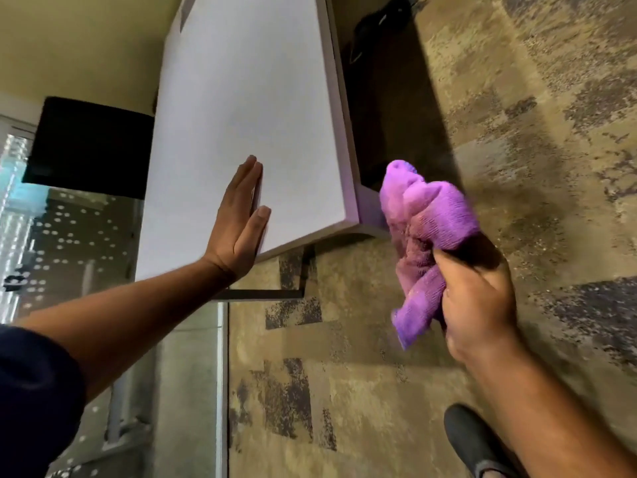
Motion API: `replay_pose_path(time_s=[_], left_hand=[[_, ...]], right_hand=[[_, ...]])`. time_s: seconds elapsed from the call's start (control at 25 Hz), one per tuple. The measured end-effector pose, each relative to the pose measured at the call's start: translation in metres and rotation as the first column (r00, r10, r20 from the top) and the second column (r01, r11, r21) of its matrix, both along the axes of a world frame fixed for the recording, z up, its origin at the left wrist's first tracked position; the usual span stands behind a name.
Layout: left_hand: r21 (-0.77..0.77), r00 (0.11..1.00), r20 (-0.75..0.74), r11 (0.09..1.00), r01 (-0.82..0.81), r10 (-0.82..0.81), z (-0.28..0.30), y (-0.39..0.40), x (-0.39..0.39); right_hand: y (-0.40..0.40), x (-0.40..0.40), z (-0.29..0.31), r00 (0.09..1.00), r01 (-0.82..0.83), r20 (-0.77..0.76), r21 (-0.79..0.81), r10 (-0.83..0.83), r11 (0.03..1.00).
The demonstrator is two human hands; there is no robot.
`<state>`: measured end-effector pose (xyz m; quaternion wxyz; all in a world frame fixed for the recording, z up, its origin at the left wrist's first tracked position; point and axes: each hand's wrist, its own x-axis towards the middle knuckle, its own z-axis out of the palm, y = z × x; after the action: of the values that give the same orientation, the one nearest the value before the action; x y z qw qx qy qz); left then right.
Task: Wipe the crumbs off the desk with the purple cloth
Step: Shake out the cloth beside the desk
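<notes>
The white desk [248,108] runs from the near corner up to the top of the head view; I can make out no crumbs on its surface. My left hand [241,222] lies flat on the desk near its front edge, fingers straight and together, holding nothing. My right hand [479,298] is past the desk's right corner, over the floor, and grips the bunched purple cloth [427,229]. The cloth's top end is level with the desk corner, just to its right, and does not lie on the top.
Patterned brown and grey carpet [534,150] covers the floor to the right and below. A black panel [89,146] hangs left of the desk, above a glass wall with white dots [69,236]. A dark shoe [475,443] shows at the bottom right. Dark objects [382,19] lie under the desk's far end.
</notes>
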<state>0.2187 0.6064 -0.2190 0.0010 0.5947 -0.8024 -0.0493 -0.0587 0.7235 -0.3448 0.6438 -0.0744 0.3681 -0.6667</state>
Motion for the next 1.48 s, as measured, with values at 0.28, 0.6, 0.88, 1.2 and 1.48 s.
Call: replay_pose_path(time_s=[0.28, 0.6, 0.88, 1.2, 1.48], left_hand=[[0.005, 1.000, -0.006, 1.000, 0.021, -0.021, 0.006, -0.002, 0.004], [0.156, 0.992, -0.033, 0.980, 0.126, -0.122, 0.011, -0.016, 0.029], [0.039, 0.875, 0.038, 0.876, 0.481, -0.483, 0.012, -0.044, 0.075], [0.016, 0.876, -0.026, 0.876, 0.482, -0.481, 0.008, -0.041, 0.079], [0.027, 0.885, -0.038, 0.885, 0.466, -0.465, 0.010, -0.036, 0.081]], right_hand=[[0.003, 0.006, 0.026, 0.997, 0.047, 0.050, 0.235, -0.060, 0.971], [0.013, 0.061, 0.052, 0.967, 0.255, -0.047, 0.266, -0.252, 0.930], [0.055, 0.081, 0.020, 0.885, 0.455, -0.056, 0.309, -0.461, 0.835], [0.080, 0.101, -0.005, 0.864, 0.501, -0.085, 0.234, -0.496, 0.833], [0.068, 0.133, 0.005, 0.804, 0.594, -0.066, 0.150, -0.592, 0.790]])
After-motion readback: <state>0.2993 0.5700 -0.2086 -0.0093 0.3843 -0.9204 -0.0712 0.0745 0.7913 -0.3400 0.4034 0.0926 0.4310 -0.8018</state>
